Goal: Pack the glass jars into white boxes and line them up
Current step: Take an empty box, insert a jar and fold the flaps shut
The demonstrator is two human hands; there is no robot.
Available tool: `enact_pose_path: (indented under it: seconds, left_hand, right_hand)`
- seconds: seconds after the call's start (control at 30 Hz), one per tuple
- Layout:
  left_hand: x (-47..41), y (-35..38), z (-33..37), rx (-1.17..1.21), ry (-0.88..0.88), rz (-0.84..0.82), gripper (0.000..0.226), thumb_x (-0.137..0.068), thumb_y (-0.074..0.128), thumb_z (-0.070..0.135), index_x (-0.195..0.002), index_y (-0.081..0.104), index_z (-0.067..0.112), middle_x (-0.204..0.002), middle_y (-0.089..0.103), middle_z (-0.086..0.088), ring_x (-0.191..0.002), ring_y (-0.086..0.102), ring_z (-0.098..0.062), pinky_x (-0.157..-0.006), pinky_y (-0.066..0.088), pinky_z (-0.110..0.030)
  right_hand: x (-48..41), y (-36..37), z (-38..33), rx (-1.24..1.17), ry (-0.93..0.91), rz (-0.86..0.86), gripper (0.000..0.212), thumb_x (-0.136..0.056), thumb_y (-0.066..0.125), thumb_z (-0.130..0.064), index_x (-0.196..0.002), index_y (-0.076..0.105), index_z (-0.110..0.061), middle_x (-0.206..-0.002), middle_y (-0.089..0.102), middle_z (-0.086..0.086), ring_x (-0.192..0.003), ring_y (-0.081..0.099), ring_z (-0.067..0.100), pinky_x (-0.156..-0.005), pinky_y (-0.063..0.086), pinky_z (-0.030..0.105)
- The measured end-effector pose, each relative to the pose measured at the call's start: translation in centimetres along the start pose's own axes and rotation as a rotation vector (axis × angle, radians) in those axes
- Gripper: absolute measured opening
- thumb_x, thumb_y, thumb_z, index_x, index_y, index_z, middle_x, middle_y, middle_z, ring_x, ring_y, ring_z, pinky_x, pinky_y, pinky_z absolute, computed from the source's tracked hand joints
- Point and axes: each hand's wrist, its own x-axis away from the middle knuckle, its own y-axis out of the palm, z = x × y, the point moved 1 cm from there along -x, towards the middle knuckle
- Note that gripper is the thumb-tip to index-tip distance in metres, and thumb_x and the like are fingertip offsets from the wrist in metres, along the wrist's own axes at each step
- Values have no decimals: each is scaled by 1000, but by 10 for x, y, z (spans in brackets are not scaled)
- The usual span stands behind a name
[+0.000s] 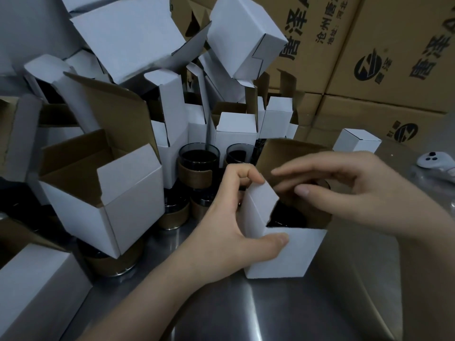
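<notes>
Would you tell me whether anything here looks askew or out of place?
Yes: the open white box on the left sits tilted atop a jar, and the white boxes behind lie heaped.

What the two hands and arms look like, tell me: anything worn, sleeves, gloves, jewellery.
Both are bare. The left hand and right hand wear no gloves, and no ring shows on the fingers in view. The left forearm and right forearm are uncovered to the frame's edge: no sleeve, watch or bracelet shows. The visible fingernails are short and unpainted.
</notes>
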Motion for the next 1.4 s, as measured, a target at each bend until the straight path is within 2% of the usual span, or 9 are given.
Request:
enact_pose_path:
  seconds: [0.13,0.27,0.43,0.63,0.77,0.9,1.1,1.27,1.4]
  left_hand:
    - [2,5,1,-73,-31,28,58,-63,78,32,-106,40,41,-110,46,2,-95,51,-17,-85,52,-48]
    - [4,10,3,-98,-60,1,54,-61,76,35,-101,41,41,-111,45,3,-96,52,-17,-82,53,-44]
    - [6,13,0,-219,-23,13,47,-60,77,34,-94,45,38,-106,37,19,-97,48,-3,-78,41,-15]
    - [5,8,-1,-233,-44,-48,44,-63,80,25,-93,49,34,-110,38,14,-101,50,-12,-84,49,-33]
    - [5,5,0,-236,-43,-93,40,-65,78,37,-94,51,28,-107,42,16,-99,52,-10,-84,47,-31]
    - [3,4,3,-133,-29,-64,32,-79,63,45,-90,59,16,-93,49,14,-89,53,-12,-80,43,-27]
    - [2,5,0,-77,-103,-14,21,-82,62,20,-103,62,21,-104,58,0,-95,60,-19,-82,50,-32]
    - [2,6,-1,-16,-100,-23,39,-82,63,14,-117,58,32,-116,61,5,-102,63,-15,-81,54,-31]
    - [0,7,-1,8,-44,-24,55,-82,64,10,-121,43,43,-116,59,7,-106,63,-20,-86,56,-35]
  right_hand:
    - [9,3,5,-101,-96,308,32,-86,49,9,-95,71,-13,-84,75,-3,-84,71,11,-75,53,16]
    - [21,11,21,-261,50,569,49,-78,39,32,-73,63,-10,-77,70,7,-69,66,17,-64,54,20]
    - [36,27,28,-386,197,472,34,-85,58,17,-94,63,-15,-92,70,-5,-67,57,15,-60,51,16]
    - [40,35,28,-620,297,507,44,-70,67,-11,-112,58,-17,-96,71,-2,-58,56,17,-45,47,21]
    - [42,40,30,-664,351,456,39,-66,71,-20,-102,71,-35,-96,73,-6,-45,52,13,-37,44,23]
    - [42,42,34,-738,407,412,37,-69,75,-24,-105,74,-31,-104,74,-2,-43,51,13,-37,42,23]
    - [41,47,43,-863,460,340,40,-81,61,-23,-120,70,-18,-62,59,3,-45,49,12,-39,41,23]
    - [38,53,43,-748,425,324,37,-73,69,-22,-109,73,-27,-104,74,6,-49,51,11,-38,40,21]
    - [38,55,43,-629,428,323,38,-82,70,-13,-113,69,-34,-112,72,-2,-58,53,17,-39,39,20]
